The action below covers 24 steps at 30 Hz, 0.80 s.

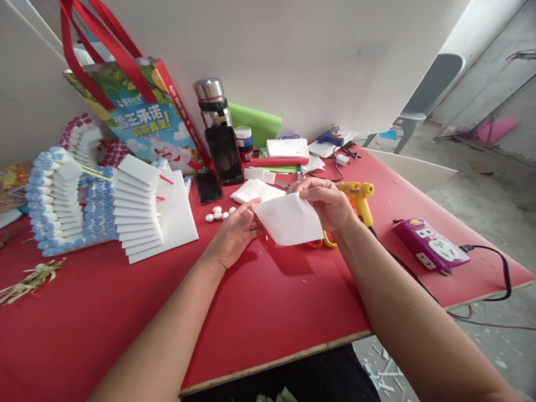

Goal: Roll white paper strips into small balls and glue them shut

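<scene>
A thin white sheet of paper point(288, 220) is held up over the red table, slightly curved. At its left corner, my left hand point(234, 231) pinches it between thumb and fingers. My right hand point(329, 204) grips its upper right edge, the fingers bent round behind it. Past the sheet lies a stack of white paper pieces point(256, 191). Several small white rolled buds point(216, 213) lie left of that stack, close to my left hand. Scissors with red and yellow handles point(330, 241) are partly hidden behind the sheet and my right hand.
A yellow glue gun point(360, 200) lies right of my right hand, near a purple power strip point(431, 245) with a cord. White-and-blue folded models point(100, 206) stand at left. Behind are a thermos point(210, 100), a phone point(225, 153) and a printed bag point(154, 125).
</scene>
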Motion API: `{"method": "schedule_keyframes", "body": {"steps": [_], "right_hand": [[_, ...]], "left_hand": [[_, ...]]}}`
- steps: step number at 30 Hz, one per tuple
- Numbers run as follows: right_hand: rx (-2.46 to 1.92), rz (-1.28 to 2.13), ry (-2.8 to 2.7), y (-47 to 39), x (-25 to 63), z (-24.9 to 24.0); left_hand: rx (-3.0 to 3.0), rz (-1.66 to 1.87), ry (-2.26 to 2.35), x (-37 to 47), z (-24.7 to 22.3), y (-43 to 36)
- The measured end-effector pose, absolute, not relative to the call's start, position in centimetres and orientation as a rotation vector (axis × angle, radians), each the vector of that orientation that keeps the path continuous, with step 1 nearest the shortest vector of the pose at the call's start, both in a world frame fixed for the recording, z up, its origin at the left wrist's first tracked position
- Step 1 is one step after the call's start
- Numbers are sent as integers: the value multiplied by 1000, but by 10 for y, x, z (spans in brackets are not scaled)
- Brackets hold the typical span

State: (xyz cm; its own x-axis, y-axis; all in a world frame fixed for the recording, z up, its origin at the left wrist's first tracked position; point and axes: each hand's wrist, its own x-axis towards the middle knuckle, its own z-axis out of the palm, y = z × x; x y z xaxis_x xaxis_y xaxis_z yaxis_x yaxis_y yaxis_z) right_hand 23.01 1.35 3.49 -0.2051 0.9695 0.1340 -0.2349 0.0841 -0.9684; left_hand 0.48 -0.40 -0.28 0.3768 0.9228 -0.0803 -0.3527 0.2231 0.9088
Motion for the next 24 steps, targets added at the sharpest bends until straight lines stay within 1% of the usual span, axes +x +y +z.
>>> {"method": "schedule_keyframes", "body": {"steps": [4, 6, 10, 12, 16, 21, 24], "right_hand": [[-909, 1372, -1109, 15, 231, 36], [-906, 1313, -1040, 18, 232, 34], [-745, 1206, -982, 22, 236, 32], [-693, 1244, -938, 23, 240, 34], [-681, 1341, -946, 24, 244, 35], [-673, 1284, -1065, 25, 242, 28], [-586, 1356, -1095, 24, 239, 26]], "left_hand": [[936, 993, 790, 5, 1, -7], [882, 1026, 786, 2, 2, -7], [719, 1202, 718, -8, 1, -3], [640, 1252, 690, -14, -1, -2], [596, 1218, 664, -19, -3, -1], [580, 1222, 659, -19, -3, 0], [583, 1215, 643, -19, -3, 1]]}}
